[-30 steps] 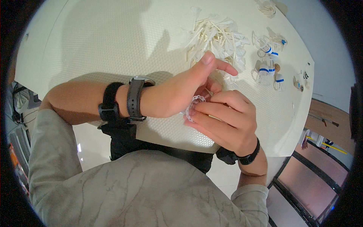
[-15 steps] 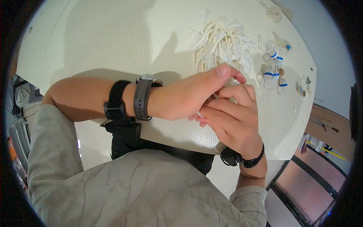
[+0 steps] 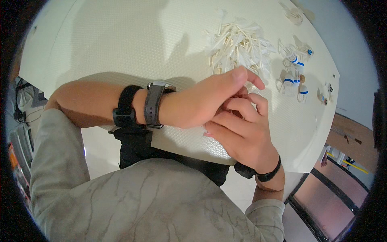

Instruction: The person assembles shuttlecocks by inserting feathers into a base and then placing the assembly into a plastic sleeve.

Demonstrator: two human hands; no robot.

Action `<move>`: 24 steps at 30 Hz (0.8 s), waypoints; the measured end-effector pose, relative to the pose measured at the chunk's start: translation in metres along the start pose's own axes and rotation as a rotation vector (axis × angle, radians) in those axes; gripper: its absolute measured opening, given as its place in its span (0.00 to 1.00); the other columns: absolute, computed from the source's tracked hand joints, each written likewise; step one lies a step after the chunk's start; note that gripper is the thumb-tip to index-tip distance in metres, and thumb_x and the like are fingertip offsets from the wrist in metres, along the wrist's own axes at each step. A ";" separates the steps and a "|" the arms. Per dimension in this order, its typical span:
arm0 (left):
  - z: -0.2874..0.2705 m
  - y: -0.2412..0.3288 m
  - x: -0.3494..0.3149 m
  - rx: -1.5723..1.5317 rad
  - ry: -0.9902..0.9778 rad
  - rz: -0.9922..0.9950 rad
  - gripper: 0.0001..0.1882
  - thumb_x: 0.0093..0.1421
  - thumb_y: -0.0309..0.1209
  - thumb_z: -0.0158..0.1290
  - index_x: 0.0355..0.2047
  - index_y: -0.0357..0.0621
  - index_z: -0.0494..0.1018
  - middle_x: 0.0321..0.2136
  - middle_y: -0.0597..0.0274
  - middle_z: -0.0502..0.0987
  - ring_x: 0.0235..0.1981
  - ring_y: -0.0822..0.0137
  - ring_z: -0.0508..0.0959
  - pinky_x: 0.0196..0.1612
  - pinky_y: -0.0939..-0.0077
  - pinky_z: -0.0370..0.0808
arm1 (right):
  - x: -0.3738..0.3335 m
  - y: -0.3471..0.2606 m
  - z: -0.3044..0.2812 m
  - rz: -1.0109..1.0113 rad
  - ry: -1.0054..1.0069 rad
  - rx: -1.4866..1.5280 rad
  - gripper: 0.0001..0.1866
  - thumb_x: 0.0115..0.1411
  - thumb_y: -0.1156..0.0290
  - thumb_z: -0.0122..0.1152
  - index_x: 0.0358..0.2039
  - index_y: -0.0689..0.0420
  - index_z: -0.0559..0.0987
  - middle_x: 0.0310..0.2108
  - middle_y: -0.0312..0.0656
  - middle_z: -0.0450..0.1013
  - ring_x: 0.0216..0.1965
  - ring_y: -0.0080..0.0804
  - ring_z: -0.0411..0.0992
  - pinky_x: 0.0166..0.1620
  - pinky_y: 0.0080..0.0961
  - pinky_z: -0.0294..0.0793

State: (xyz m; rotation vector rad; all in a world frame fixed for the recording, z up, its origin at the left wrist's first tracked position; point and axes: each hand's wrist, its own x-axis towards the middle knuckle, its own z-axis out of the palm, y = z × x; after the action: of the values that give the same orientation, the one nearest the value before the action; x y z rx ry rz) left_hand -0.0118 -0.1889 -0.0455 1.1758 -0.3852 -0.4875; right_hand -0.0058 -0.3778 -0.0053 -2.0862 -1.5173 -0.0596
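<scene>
My left hand (image 3: pixel 205 99) reaches across from the left, its thumb raised and its fingers curled in behind my right hand (image 3: pixel 250 131). The two hands meet above the table's near part. The right fingers are bent and pressed in against the left palm. Whatever they hold between them is hidden by the fingers and too small to name. Just beyond the hands lies a loose pile of thin cream-white sticks with filmy white pieces (image 3: pixel 240 44).
The white textured table (image 3: pixel 121 44) spreads out to the left. At right lie several white looped-cord bundles with blue bands (image 3: pixel 296 80), a pale bundle (image 3: pixel 294 16) farther off, and small dark bits (image 3: pixel 325 99). A framed pinkish panel (image 3: pixel 326 197) stands beyond the right edge.
The right fingers have shifted and bent more against the left hand. A white bit that showed between the hands is now out of sight. The view has moved slightly.
</scene>
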 end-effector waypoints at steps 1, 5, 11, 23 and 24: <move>0.000 0.001 0.000 -0.085 0.037 -0.030 0.53 0.71 0.76 0.18 0.69 0.42 0.64 0.39 0.65 0.76 0.38 0.73 0.73 0.44 0.76 0.70 | 0.000 -0.004 0.000 -0.002 -0.001 -0.004 0.14 0.49 0.67 0.72 0.37 0.54 0.89 0.43 0.33 0.81 0.51 0.35 0.74 0.56 0.42 0.67; -0.001 0.007 0.004 -0.169 0.060 -0.116 0.51 0.72 0.74 0.18 0.67 0.42 0.67 0.38 0.66 0.75 0.39 0.73 0.73 0.46 0.76 0.69 | 0.001 -0.012 0.001 0.009 -0.030 -0.070 0.14 0.50 0.67 0.73 0.39 0.55 0.89 0.45 0.34 0.81 0.51 0.36 0.74 0.58 0.43 0.66; 0.000 0.012 0.004 -0.222 0.068 -0.170 0.50 0.72 0.74 0.21 0.66 0.42 0.68 0.37 0.67 0.72 0.40 0.71 0.71 0.49 0.74 0.67 | 0.003 -0.005 0.004 -0.031 -0.044 -0.048 0.13 0.52 0.68 0.70 0.38 0.56 0.87 0.44 0.35 0.79 0.50 0.37 0.73 0.58 0.42 0.67; -0.004 0.003 -0.004 -0.245 -0.029 -0.108 0.44 0.76 0.68 0.28 0.71 0.42 0.62 0.45 0.61 0.78 0.39 0.71 0.80 0.44 0.76 0.77 | 0.000 0.028 -0.009 -0.006 0.295 0.337 0.12 0.53 0.76 0.75 0.39 0.56 0.86 0.36 0.38 0.81 0.40 0.40 0.77 0.45 0.39 0.77; -0.006 0.003 -0.005 -0.323 -0.032 -0.136 0.46 0.75 0.69 0.29 0.73 0.42 0.59 0.46 0.59 0.78 0.38 0.70 0.81 0.43 0.76 0.77 | -0.002 0.037 -0.027 0.017 0.355 0.313 0.13 0.53 0.78 0.76 0.40 0.56 0.87 0.36 0.40 0.82 0.38 0.41 0.79 0.43 0.38 0.78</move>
State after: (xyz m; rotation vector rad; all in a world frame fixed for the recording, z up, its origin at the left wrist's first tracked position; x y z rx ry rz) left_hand -0.0124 -0.1805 -0.0447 0.8852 -0.2435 -0.6614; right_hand 0.0340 -0.3991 0.0016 -1.7331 -1.2088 -0.1654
